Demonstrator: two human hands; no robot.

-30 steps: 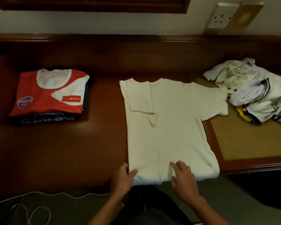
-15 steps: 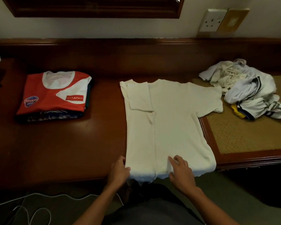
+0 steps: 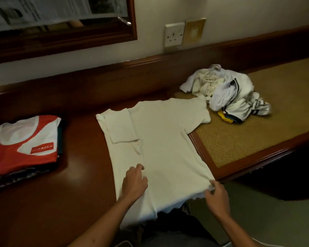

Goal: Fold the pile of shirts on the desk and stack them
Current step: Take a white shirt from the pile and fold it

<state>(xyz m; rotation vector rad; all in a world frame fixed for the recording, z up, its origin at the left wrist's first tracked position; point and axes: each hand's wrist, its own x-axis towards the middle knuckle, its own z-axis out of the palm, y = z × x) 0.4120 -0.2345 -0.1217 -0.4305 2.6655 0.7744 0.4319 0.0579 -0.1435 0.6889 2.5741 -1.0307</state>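
White shirt (image 3: 168,148) flat mid-surface (image 3: 70,202), half folded, hem hanging over the near edge.
Left hand (image 3: 134,182) rests on the shirt's lower part, fingers loosely bent, grip released. Right hand (image 3: 217,198) pinches its lower right hem corner. Folded stack (image 3: 21,148), red shirt on top, well left of it; unfolded pile (image 3: 227,93) beyond its right sleeve, on a woven inlay (image 3: 257,132).

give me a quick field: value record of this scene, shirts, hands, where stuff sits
shirt in work: cream t-shirt flat on the wooden desk, left side and sleeve folded in, hem hanging over the front edge
left hand: left hand rests on the shirt near the fold
right hand: right hand pinches the shirt's right hem corner
folded stack: red and white jersey on top, at the desk's left
unfolded pile: crumpled shirts on the woven mat, right
wall: socket
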